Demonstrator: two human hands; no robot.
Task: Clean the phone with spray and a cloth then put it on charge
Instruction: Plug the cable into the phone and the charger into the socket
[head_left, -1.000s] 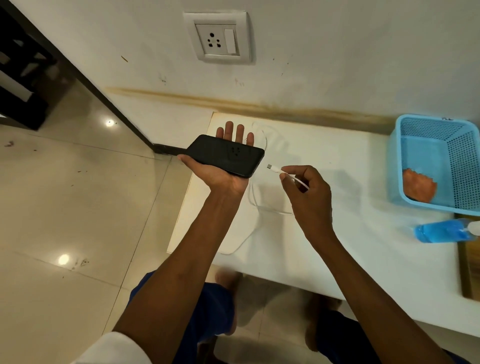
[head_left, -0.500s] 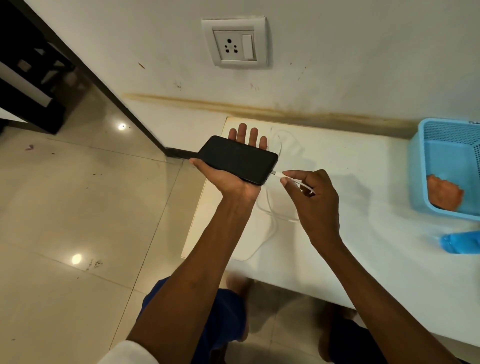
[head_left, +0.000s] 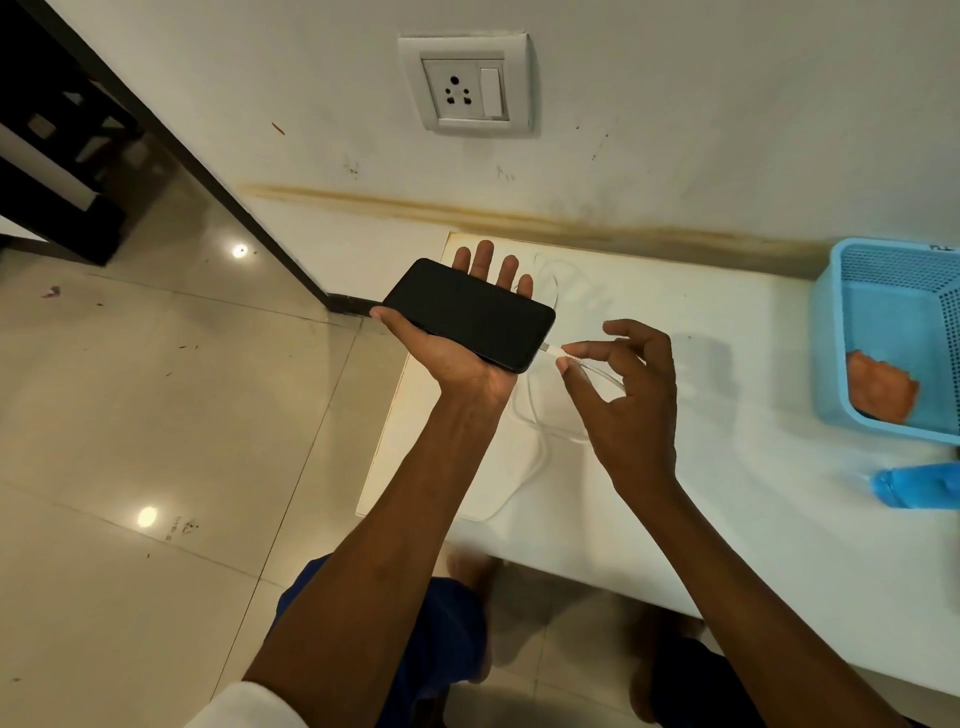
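Head view, nearest first: the right hand (head_left: 631, 400) pinches the white cable (head_left: 535, 447) just behind its plug between thumb and forefinger, other fingers spread, so the plug meets the phone's end squarely. Beyond it, the left hand (head_left: 457, 348) lies flat and open, palm up, cradling the dark phone (head_left: 467, 314) steady for plugging in. Farther, right of the phone, the cloth (head_left: 880, 387) sits in the basket (head_left: 841, 332), apparently finished with; above the phone, the wall socket (head_left: 465, 85) is empty.

Left hand (head_left: 457, 343): my palm faces up, fingers stretched flat toward the wall, thumb out to the side — the phone (head_left: 470, 314) lies across it.
Right hand (head_left: 623, 395): my thumb and forefinger pinch the cable plug (head_left: 558, 353) at the phone's end — other fingers fanned loose.
Arms: both reach forward, forearms bare.
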